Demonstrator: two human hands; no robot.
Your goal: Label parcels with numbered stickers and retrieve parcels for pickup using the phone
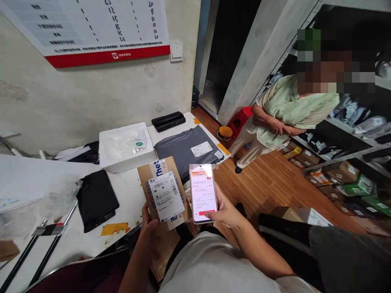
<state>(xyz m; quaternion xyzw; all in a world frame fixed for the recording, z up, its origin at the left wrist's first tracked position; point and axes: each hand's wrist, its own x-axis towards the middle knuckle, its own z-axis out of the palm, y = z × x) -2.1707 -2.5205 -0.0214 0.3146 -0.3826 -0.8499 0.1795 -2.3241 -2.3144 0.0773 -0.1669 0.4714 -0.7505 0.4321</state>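
Fingers of the left hand (148, 228) curl up around the near edge of a cardboard parcel (163, 193), gripping it so that it stands tilted, its white shipping label (166, 196) facing the camera. Just right of it, the right hand (226, 211) clasps a smartphone (203, 193) from the right side, thumb and fingers closed around its edges, the lit screen showing an orange and white page. Parcel and phone are held side by side, almost touching, above the near edge of a white table (36, 175).

On the table, beyond the parcel, lies a grey poly mailer (180, 150) with two labels, and to its left a white foam box (125, 148) holding clear plastic. A black flat packet (96, 199) lies further left, and a black bundle (168, 121) rests at the far corner. A board with a red band (106, 57) hangs on the far wall.

At the right, another person in a pale green shirt (290, 108) sits on a red stool (240, 120) beside shelves of parcels (345, 175), hands folded together.
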